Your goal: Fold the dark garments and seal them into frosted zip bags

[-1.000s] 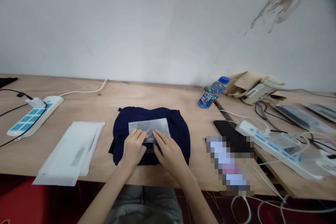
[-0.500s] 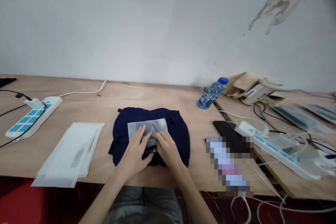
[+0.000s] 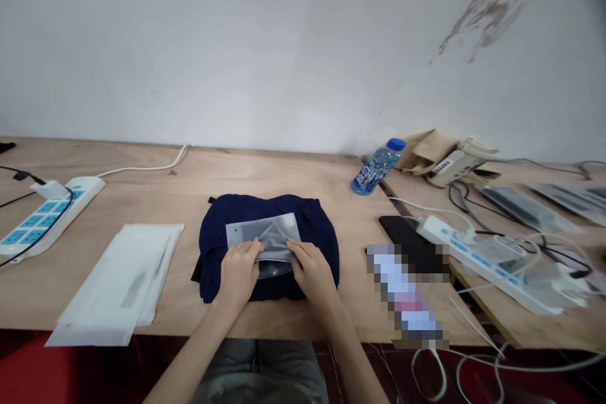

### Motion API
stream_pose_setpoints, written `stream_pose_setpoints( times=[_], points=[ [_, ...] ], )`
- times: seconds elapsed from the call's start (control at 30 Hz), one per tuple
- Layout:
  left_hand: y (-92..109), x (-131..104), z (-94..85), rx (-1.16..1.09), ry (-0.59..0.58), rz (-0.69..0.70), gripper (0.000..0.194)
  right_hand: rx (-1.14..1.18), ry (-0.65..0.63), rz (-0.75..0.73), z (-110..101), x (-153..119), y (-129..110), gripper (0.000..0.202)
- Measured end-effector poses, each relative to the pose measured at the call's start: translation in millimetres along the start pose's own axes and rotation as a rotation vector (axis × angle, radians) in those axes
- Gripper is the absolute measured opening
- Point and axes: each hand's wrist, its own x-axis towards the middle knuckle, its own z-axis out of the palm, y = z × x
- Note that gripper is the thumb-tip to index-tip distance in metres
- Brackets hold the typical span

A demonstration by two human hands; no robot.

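Observation:
A dark blue cloth bundle (image 3: 269,202) lies on the wooden table in front of me. On top of it is a translucent plastic bag (image 3: 274,230), with a dark, shiny item partly showing at its near edge. My left hand (image 3: 240,268) is closed on the bag's near left edge, thumb and fingers pressed together. At the near right edge, my right hand (image 3: 310,265) pinches the same bag between thumb and fingers. The bag's middle is creased between the hands.
White flat bags (image 3: 116,284) are stacked at the left, by a power strip (image 3: 52,214). A blue-capped bottle (image 3: 376,167), a black object (image 3: 409,243), a pixelated phone (image 3: 407,293), another power strip (image 3: 492,265), cables and a coffee cup (image 3: 461,161) are on the right.
My left hand has drawn back from lying spread over the bag to gripping its near edge. My right hand has shifted slightly right, and more of the bag shows. The view has turned slightly.

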Motion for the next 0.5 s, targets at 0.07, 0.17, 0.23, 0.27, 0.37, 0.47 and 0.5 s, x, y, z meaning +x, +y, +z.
stream_pose_setpoints(
  times=[0.07,0.17,0.23,0.27,0.37,0.47,0.5],
  points=[
    [6.1,4.0,-2.2,0.029,-0.003,-0.031,0.037,-0.021,0.025,0.037,3.5,0.6,-2.5,0.031],
    [11.4,7.5,-6.5,0.065,-0.011,-0.049,0.03,-0.059,0.042,0.077,6.6,2.9,-7.1,0.027],
    [11.7,7.1,-8.0,0.065,0.002,-0.054,0.028,-0.089,0.066,0.09,7.6,5.4,-9.0,0.024],
    [10.9,6.2,-8.0,0.054,0.016,-0.052,0.027,-0.102,0.086,0.092,8.0,6.7,-9.6,0.024],
    [6.4,2.2,-5.9,0.008,0.072,-0.036,0.027,-0.106,0.154,0.088,9.5,9.8,-10.7,0.024],
    [1.3,-1.0,-3.0,0.022,0.074,-0.022,0.027,-0.074,0.197,0.082,11.6,9.6,-11.3,0.022],
    [0.0,-1.7,-2.2,0.051,0.056,-0.021,0.028,-0.074,0.202,0.08,12.4,8.7,-11.3,0.021]
  ],
)
